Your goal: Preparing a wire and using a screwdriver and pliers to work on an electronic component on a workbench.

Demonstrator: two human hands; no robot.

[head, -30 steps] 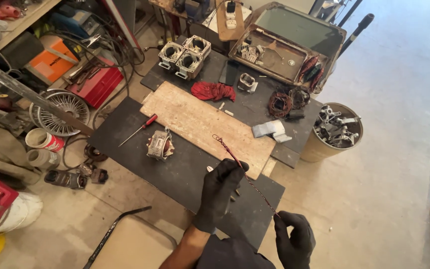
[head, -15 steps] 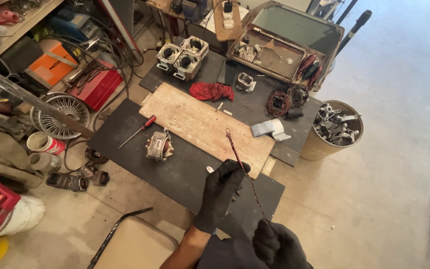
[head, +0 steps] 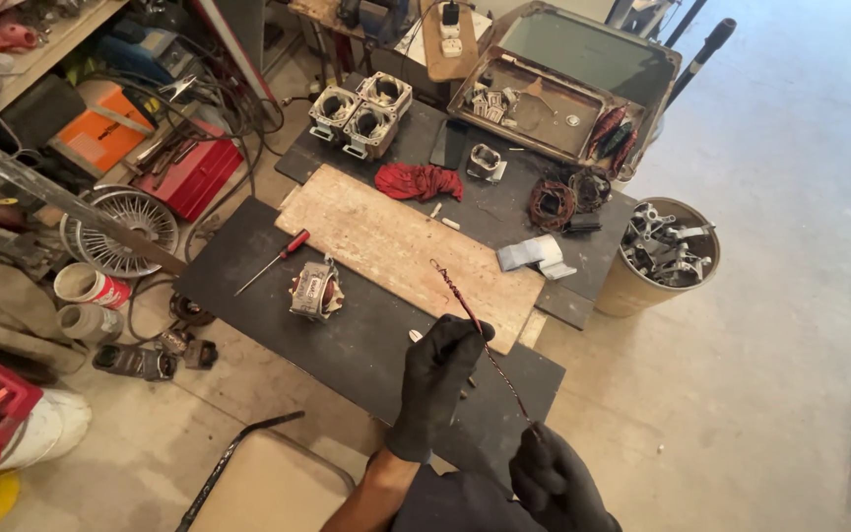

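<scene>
Both gloved hands clamp a thin twisted wire strand (head: 475, 330), right hand (head: 556, 478) at near end, left hand (head: 440, 379) mid-length, long axis running up-left from fingers, tip over wood board (head: 386, 241), open concrete floor (head: 790, 394) to right.

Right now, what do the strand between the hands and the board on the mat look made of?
Strand: likely twisted copper wire, reddish-brown with a dull sheen, thin and stiff, held by the left hand and right hand. Board: bare wood or plywood, pale, scuffed, matte.
</scene>
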